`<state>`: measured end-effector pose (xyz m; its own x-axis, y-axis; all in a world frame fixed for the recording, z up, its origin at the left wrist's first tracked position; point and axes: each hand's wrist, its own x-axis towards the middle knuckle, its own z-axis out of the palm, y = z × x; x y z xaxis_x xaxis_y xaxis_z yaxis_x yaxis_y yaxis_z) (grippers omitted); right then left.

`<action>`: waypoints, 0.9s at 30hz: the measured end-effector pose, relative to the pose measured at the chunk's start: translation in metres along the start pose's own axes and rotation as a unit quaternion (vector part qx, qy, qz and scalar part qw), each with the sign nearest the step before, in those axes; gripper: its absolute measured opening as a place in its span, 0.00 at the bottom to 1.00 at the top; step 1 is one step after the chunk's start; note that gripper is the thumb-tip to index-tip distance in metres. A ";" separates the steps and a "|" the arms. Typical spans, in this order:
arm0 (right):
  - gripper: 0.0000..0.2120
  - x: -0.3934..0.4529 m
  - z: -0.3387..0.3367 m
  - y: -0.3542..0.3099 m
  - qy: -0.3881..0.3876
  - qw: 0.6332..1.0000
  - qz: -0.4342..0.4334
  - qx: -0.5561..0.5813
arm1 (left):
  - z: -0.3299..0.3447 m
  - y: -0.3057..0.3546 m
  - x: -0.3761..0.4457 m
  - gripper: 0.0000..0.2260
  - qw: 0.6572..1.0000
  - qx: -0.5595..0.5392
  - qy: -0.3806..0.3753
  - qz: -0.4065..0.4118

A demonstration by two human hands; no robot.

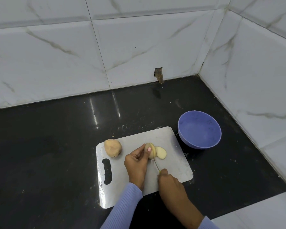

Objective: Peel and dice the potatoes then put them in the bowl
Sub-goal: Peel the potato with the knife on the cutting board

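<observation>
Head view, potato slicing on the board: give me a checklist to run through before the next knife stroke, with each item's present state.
1. Left hand holds the potato being sliced steady: ok.
2. Right hand grips the knife: ok.
3. Left fingertips clear of the blade: cannot tell; they sit close to the cut.
4. Cut slice lies flat on the cutting board, out of the way: ok.
5. Whole potato rests at the board's corner, apart from the cutting: ok.
6. Blue bowl beside the board, holding nothing yet: ok.
</observation>
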<state>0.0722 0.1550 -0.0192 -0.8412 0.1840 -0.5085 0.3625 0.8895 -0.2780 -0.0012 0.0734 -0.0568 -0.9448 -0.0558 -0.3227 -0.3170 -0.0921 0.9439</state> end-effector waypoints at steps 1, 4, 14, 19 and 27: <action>0.09 -0.001 -0.001 0.003 -0.001 1.000 0.002 0.007 | 0.000 0.000 -0.001 0.18 1.000 0.000 -0.003 -0.003; 0.15 0.010 -0.007 0.006 0.015 0.999 0.005 0.033 | 0.000 0.000 -0.003 0.18 1.000 -0.001 -0.014 -0.006; 0.13 -0.010 0.001 0.035 -0.009 0.998 -0.016 0.054 | -0.010 0.002 0.001 0.13 0.999 -0.010 -0.039 0.001; 0.15 -0.020 -0.017 0.039 0.026 0.989 -0.033 0.141 | -0.018 0.007 0.002 0.13 0.997 0.002 -0.069 0.013; 0.11 0.029 -0.024 0.011 0.205 0.952 -0.037 0.225 | -0.019 0.006 0.005 0.17 0.994 0.027 -0.093 0.044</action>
<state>0.0420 0.1800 -0.0172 -0.9237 0.3569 -0.1393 0.3535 0.6535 -0.6693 -0.0067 0.0532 -0.0544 -0.9664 0.1245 -0.2250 -0.2317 -0.0413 0.9719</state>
